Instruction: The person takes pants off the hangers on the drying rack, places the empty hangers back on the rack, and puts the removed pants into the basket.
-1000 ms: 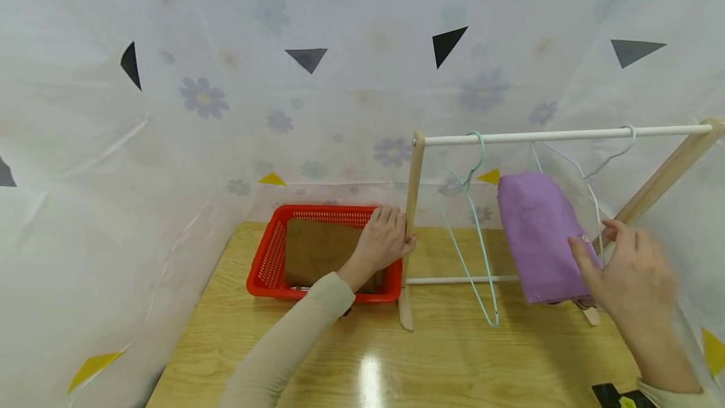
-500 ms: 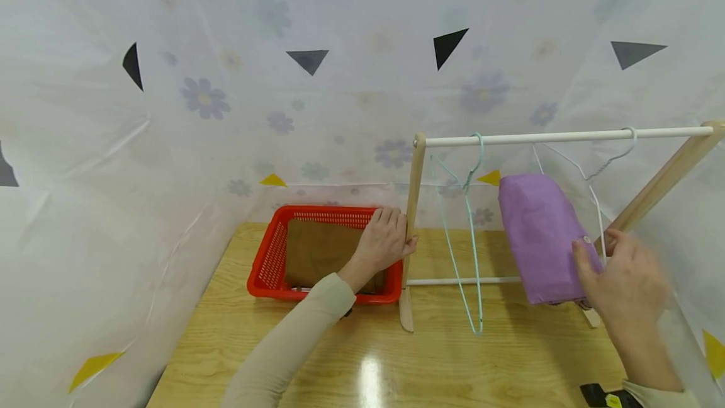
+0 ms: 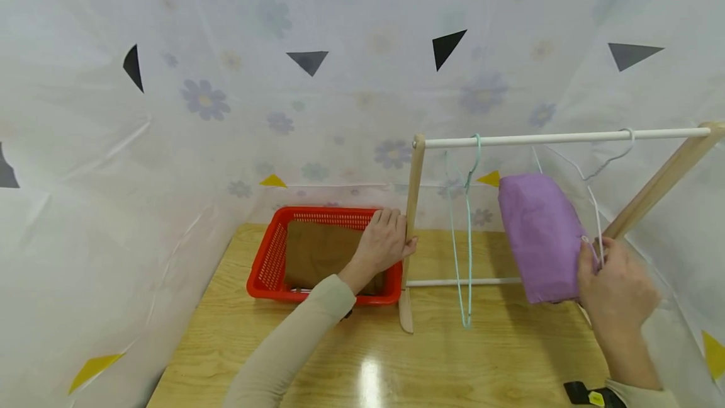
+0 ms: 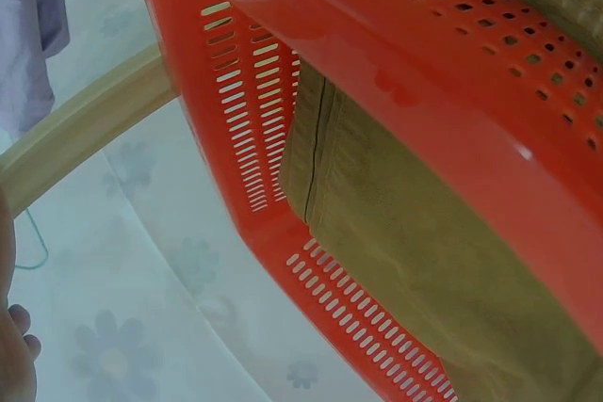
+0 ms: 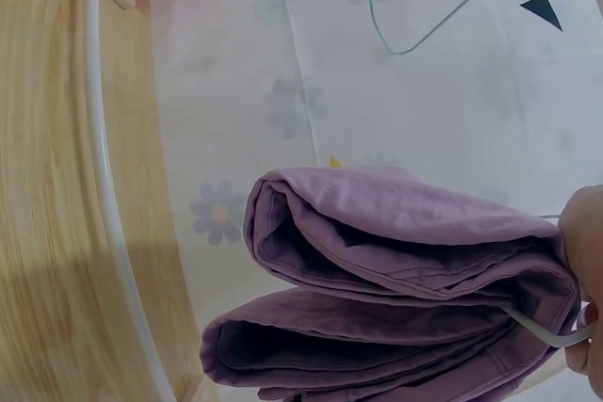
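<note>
My left hand [image 3: 382,238] grips the left wooden post [image 3: 415,187] of a small clothes rack, thumb on the near right side. A folded purple garment [image 3: 540,238] with a button hangs over a white wire hanger [image 3: 594,206] near the rack's right end. At the garment's right edge, my right hand [image 3: 620,288] pinches the cloth and hanger corner between thumb and fingers. From the right wrist view, the garment's thick folds [image 5: 405,223] droop over the hanger's lower wire. To the left, a mint-green wire hanger [image 3: 469,238] hangs bare from the white rail [image 3: 544,138].
A red perforated basket [image 3: 257,276] with a folded brown cloth [image 3: 323,250] inside stands left of the rack, close to my left hand. The rack's right wooden post [image 3: 651,187] slants behind my right hand. All stands on a wooden table [image 3: 442,364] before a patterned sheet.
My right hand has shifted left and now closes on the garment's right edge. The mint-green hanger has swung round and looks narrower. My left hand stays on the post.
</note>
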`<state>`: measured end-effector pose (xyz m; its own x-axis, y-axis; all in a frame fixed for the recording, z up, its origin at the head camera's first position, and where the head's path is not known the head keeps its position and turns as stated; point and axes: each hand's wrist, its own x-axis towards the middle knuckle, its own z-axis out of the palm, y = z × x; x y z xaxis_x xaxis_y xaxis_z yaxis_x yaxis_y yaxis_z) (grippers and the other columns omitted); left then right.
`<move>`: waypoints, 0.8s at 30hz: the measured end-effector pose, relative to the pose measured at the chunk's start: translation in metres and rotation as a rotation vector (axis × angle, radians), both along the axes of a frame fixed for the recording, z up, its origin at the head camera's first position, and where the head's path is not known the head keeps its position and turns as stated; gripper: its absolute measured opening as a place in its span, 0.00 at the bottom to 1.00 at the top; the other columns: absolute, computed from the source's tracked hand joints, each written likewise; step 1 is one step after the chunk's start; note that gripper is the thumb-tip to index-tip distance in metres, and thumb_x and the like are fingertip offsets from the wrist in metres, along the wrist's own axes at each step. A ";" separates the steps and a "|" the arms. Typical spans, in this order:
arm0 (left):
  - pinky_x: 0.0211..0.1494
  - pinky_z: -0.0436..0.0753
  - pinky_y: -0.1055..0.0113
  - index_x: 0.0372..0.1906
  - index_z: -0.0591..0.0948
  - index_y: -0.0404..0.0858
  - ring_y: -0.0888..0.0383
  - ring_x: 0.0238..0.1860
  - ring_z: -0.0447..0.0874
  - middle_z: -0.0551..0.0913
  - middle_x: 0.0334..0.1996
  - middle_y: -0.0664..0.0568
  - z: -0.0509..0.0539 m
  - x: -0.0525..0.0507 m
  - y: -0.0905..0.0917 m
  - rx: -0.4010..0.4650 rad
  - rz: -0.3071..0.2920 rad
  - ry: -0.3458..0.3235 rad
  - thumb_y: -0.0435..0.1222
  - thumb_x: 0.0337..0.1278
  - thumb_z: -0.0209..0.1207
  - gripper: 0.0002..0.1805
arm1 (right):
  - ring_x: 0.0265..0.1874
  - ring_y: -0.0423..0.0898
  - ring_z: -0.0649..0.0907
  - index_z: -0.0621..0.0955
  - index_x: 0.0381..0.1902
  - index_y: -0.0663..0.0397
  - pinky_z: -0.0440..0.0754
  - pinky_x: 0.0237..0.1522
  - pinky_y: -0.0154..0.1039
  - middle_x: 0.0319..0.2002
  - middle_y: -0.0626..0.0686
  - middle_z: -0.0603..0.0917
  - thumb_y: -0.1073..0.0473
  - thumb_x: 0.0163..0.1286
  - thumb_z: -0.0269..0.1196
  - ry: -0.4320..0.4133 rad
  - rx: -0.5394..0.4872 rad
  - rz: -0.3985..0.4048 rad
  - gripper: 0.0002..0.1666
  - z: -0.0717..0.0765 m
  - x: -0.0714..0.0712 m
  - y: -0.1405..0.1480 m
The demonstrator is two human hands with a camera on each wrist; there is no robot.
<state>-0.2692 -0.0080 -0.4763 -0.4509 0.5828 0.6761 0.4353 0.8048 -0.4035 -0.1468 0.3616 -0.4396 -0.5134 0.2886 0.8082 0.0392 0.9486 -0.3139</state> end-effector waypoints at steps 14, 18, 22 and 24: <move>0.44 0.74 0.65 0.34 0.74 0.42 0.54 0.34 0.74 0.75 0.27 0.53 -0.003 -0.001 -0.001 -0.029 0.021 -0.016 0.57 0.66 0.58 0.22 | 0.27 0.76 0.81 0.86 0.46 0.70 0.61 0.17 0.61 0.33 0.74 0.87 0.44 0.81 0.52 0.076 -0.021 -0.078 0.31 -0.004 -0.002 -0.002; 0.45 0.74 0.65 0.34 0.75 0.42 0.54 0.34 0.75 0.75 0.27 0.53 -0.002 0.000 -0.002 -0.035 0.030 -0.012 0.57 0.68 0.56 0.22 | 0.27 0.74 0.81 0.86 0.43 0.71 0.63 0.22 0.63 0.31 0.74 0.86 0.47 0.80 0.55 0.126 -0.023 -0.033 0.28 -0.005 -0.003 -0.002; 0.44 0.73 0.65 0.34 0.74 0.42 0.54 0.34 0.74 0.74 0.27 0.53 -0.002 0.000 -0.002 -0.027 0.021 -0.015 0.57 0.67 0.57 0.21 | 0.25 0.74 0.80 0.86 0.41 0.72 0.63 0.23 0.63 0.29 0.74 0.85 0.50 0.79 0.56 0.164 -0.013 -0.002 0.27 -0.003 -0.004 0.001; 0.43 0.73 0.65 0.33 0.74 0.42 0.54 0.33 0.74 0.74 0.26 0.53 -0.002 -0.001 -0.001 -0.018 0.015 -0.017 0.56 0.66 0.58 0.22 | 0.25 0.74 0.79 0.86 0.41 0.72 0.62 0.22 0.63 0.29 0.74 0.85 0.50 0.79 0.57 0.169 -0.007 0.001 0.26 -0.002 -0.004 0.003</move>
<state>-0.2699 -0.0094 -0.4780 -0.4708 0.5881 0.6577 0.4302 0.8038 -0.4108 -0.1510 0.3647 -0.4419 -0.3707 0.2938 0.8811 -0.0154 0.9466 -0.3221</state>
